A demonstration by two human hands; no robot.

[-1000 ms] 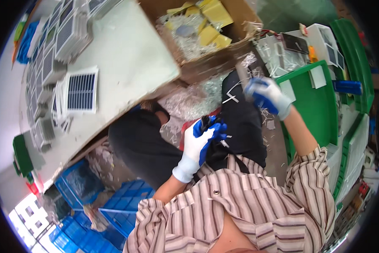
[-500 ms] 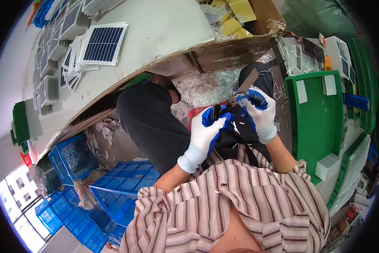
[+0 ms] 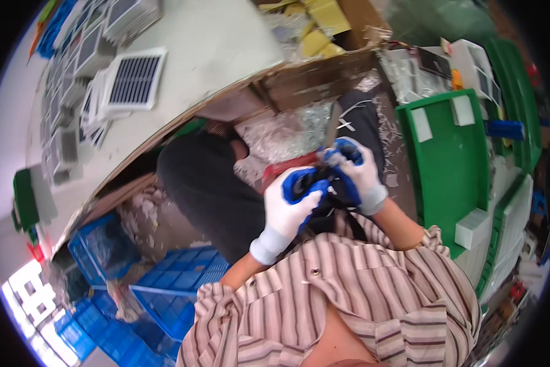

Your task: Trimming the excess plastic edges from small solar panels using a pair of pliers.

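Both my hands wear white gloves with blue palms and meet above my lap. My left hand is closed around a black handle-like thing. My right hand is closed just beside it, pinching a pale, crumpled wad. A flat, grey-brown blade-like strip sticks up past the right hand's fingers. Whether it joins the black handle is hidden by the gloves. Behind the left hand lies something red, partly covered. Thin white slivers rest on my dark trousers.
A white table with stacked small solar panels curves across the upper left. Shredded clear scraps fill the space before my legs. Right stands a green tray holding a white stack. Blue crates sit lower left.
The blade-like strip has swung from leaning right to nearly upright. Both hands have shifted slightly left, and the red thing shows more. The whole view has moved a little.
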